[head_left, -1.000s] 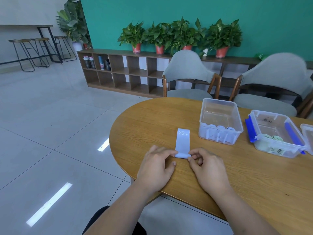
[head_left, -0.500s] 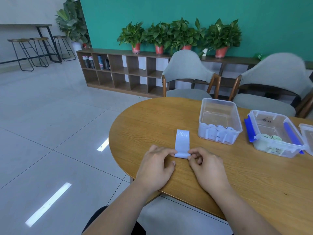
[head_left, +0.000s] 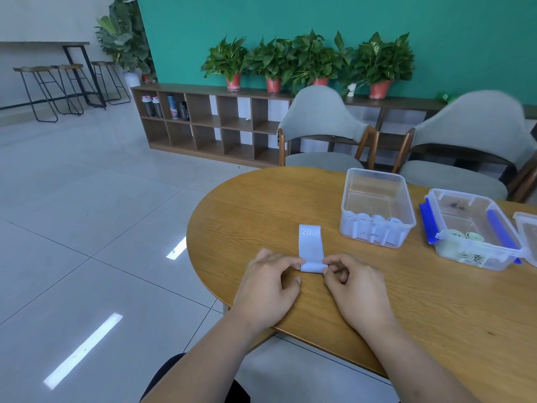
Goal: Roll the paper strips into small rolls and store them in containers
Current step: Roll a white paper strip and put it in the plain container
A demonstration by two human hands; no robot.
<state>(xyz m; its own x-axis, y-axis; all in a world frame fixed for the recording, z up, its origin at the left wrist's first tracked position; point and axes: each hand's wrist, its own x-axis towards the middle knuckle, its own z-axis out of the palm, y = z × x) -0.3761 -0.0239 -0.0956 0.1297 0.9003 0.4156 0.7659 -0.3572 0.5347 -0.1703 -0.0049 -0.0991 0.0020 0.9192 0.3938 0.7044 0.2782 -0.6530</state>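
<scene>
A pale blue paper strip (head_left: 311, 244) marked "20 LB" lies flat on the wooden table (head_left: 436, 301), its near end curled into a small roll. My left hand (head_left: 268, 286) pinches the roll's left end and my right hand (head_left: 356, 289) pinches its right end. A clear container (head_left: 376, 206) behind and to the right holds several pale blue rolls. Further right, a second clear container (head_left: 472, 228) with blue clips holds pale green rolls.
Part of another clear box (head_left: 527, 234) shows at the right edge. Two grey chairs (head_left: 324, 132) stand behind the table. The table's rounded left edge drops to a tiled floor (head_left: 87, 228). A low shelf (head_left: 212, 123) with plants lines the green wall.
The roll has moved slightly further up the strip, so the flat part looks a little shorter. Both hands stay at its ends.
</scene>
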